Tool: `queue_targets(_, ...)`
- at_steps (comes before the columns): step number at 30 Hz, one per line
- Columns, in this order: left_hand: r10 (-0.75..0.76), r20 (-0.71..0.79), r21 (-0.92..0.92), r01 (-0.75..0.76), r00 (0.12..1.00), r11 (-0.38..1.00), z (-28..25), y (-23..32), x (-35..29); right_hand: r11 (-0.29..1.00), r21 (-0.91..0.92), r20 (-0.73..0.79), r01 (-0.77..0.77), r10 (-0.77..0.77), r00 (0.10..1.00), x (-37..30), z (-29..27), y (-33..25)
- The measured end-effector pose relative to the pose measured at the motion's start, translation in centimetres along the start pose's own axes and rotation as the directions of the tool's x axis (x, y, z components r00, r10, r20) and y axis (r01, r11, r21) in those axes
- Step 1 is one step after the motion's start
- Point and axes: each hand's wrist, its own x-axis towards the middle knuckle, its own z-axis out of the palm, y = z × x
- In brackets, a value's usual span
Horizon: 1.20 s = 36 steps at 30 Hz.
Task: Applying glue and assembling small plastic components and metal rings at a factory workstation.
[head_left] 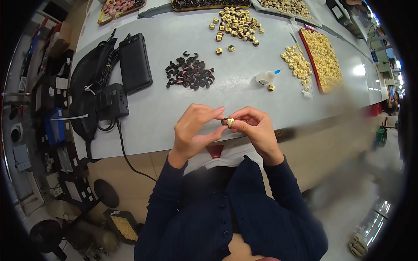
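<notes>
So the little cream-and-dark piece (230,123) was up between both hands, just over the near edge of the grey table (165,126). The right hand (257,129) had its cream side pinched between thumb and fingertips. The left hand (190,131) was looser: thumb and index finger spread apart, tips right by the dark end, and I honestly couldn't tell if they touched it.

A bit farther off, slightly left, sat a loose pile of black curved bits (190,73) with some pink edges. Over to the right was a squeeze bottle (264,78) with a blue needle tip, plus a lone cream-and-black cube (271,88) just beside it. Right of that, a heap of cream pieces (298,64) lay next to a red-rimmed tray (311,61) full of similar ones. Farther out were scattered cream-and-black cubes (235,25). Far left had a black rectangular device (135,61) and a black adapter box (114,102).
</notes>
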Motion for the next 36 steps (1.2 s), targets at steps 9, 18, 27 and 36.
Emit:
queue_targets(9,0.011,0.042,-0.064,-0.008,0.999,0.998,-0.1,0.2,0.4,0.984,0.094,0.108,-0.15,0.14,0.984,0.3,-0.8,-0.7)
queue_targets(18,-0.028,0.066,-0.009,0.028,0.997,1.0,-0.6,0.6,-0.6,0.975,0.16,0.167,-0.153,0.125,0.978,-0.9,-2.5,-1.0)
queue_targets(27,-0.074,0.072,-0.004,0.074,0.995,0.997,-0.2,0.5,-0.1,0.974,0.069,-0.25,0.216,-0.193,0.949,-3.5,-7.3,-1.0)
queue_targets(36,-0.032,0.103,0.028,0.029,0.994,0.999,-0.2,0.8,0.2,0.932,0.034,-0.312,0.362,-0.334,0.889,-4.5,-10.3,-1.4)
